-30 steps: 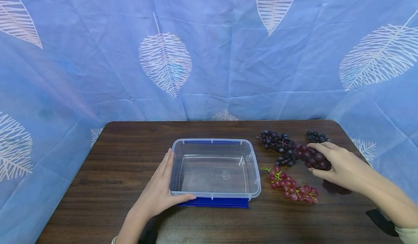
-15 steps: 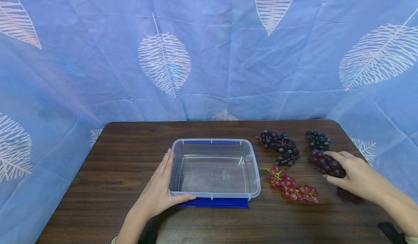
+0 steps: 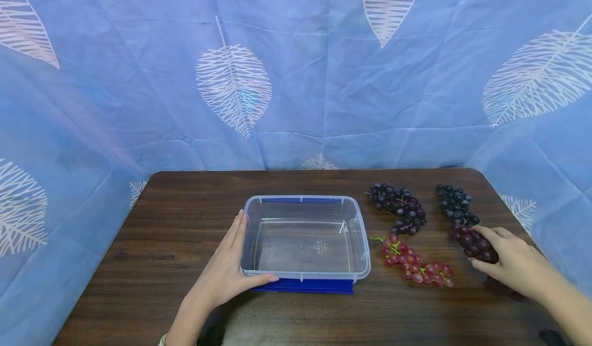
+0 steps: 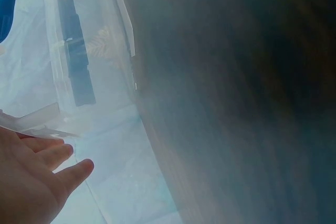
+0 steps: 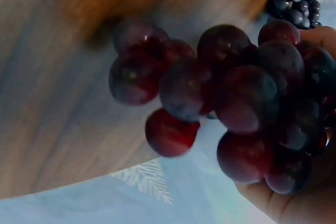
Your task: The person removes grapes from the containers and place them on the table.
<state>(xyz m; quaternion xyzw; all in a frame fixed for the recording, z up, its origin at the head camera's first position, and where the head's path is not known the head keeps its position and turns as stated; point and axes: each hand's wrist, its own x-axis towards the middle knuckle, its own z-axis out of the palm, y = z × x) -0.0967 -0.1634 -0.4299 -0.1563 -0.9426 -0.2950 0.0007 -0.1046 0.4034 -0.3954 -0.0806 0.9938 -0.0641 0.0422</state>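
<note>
Between its thumb and fingers my right hand [image 3: 520,261] grips a bunch of dark red grapes [image 3: 476,244] at the right of the table. Up close in the right wrist view, the same dark red grapes [image 5: 247,98] largely cover the fingers. My left hand [image 3: 225,263] rests its straight fingers along the left wall of a clear plastic container [image 3: 300,274], the thumb at its front left corner. In the left wrist view, the left hand [image 4: 39,169] lies against the see-through box wall. The container has no lid on top and nothing inside.
Blue clips [image 3: 319,286] hang at the container's front. A pinkish-red grape bunch [image 3: 413,262] with green stems lies right of the container. Behind it is a black grape bunch [image 3: 398,204]; farther right, a blue-black bunch [image 3: 455,204]. A leaf-patterned blue cloth [image 3: 291,78] rises behind the table.
My right hand has carried the dark red grapes rightward and toward me, away from the black bunch, so the blue-black bunch shows more fully. The left hand has stayed at the container.
</note>
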